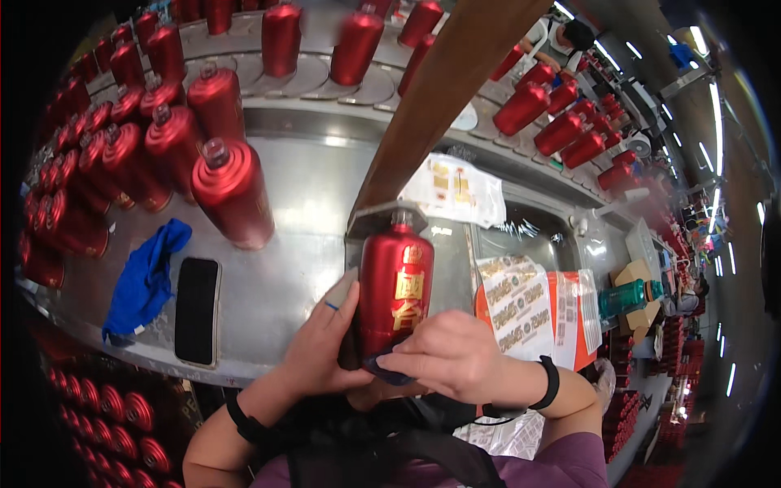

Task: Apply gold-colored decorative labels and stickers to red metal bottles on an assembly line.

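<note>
A glossy red bottle (396, 285) with gold characters and a clear neck lies tilted in front of me. Its neck end meets a grey metal bracket at the foot of a brown post (443, 89). My left hand (321, 346), with a blue band on one finger, is closed around the bottle's left side near its base; some fingers are hidden. A small dark cloth (389, 370) is pinched in my right hand (447, 354) and pressed against the lower end of the bottle.
Several red bottles (232, 195) stand on the metal table at left, beside a blue cloth (154, 281) and a black phone (197, 313). Printed sheets (517, 305) lie at right, near a green bottle (622, 299). A conveyor (309, 77) carries more red bottles behind; people work farther off.
</note>
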